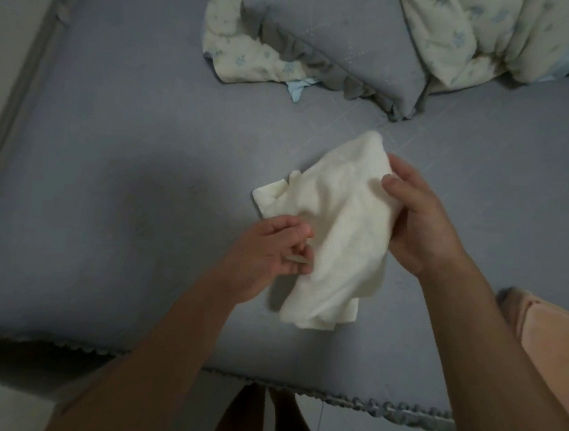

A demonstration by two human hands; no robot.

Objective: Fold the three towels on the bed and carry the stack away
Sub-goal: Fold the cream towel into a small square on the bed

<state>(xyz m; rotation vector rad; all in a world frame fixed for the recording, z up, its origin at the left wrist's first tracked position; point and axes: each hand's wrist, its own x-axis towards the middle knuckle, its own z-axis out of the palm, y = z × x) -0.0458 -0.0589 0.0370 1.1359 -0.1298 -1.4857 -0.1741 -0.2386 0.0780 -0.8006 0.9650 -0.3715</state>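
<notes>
A crumpled white towel (337, 226) is held just over the grey-blue bed (107, 182), in the middle of the view. My right hand (420, 220) grips its upper right part, thumb on top. My left hand (270, 248) pinches the towel's left edge, fingers curled against the cloth. A peach-coloured towel (553, 345) lies at the right edge of the bed, partly cut off by the frame and by my right forearm. No third towel is in view.
A grey frilled pillow (332, 40) lies at the back, with a pale printed quilt (491, 34) bunched around it. The bed's scalloped front edge (380, 404) runs below my arms; my bare feet stand on the floor beneath it. A wall borders the left.
</notes>
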